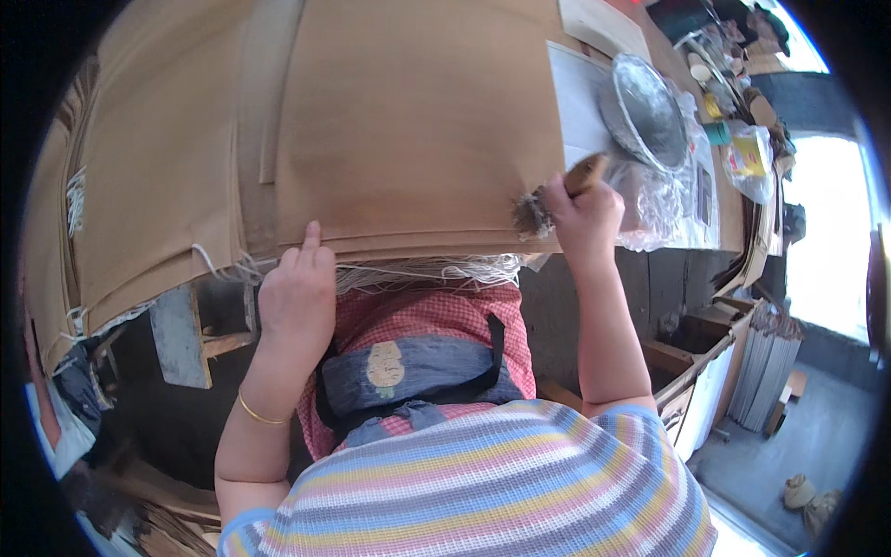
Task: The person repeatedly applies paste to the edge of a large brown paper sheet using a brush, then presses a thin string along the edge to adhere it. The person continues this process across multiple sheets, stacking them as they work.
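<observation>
My right hand (589, 215) is closed round a brush with a wooden handle (587, 174). Its ragged grey bristles (532, 215) meet the near right part of a large brown cardboard sheet (418, 121), where the surface looks darker. Near that sheet's front left corner lies my left hand (302, 278), its index finger stretched out along the board and the other fingers partly bent. Further sheet edges show beneath the top one. White strings (436, 274) hang in a bundle along the front edge, between my hands.
Another stack of brown sheets (162, 139) lies to the left, with white cord (227, 269) at its corner. At the right stand a metal basin (640, 111) and crumpled clear plastic (650, 200). Folded grey sheets (766, 367) lean beyond the table, and part of another person's arm (45, 408) shows far left.
</observation>
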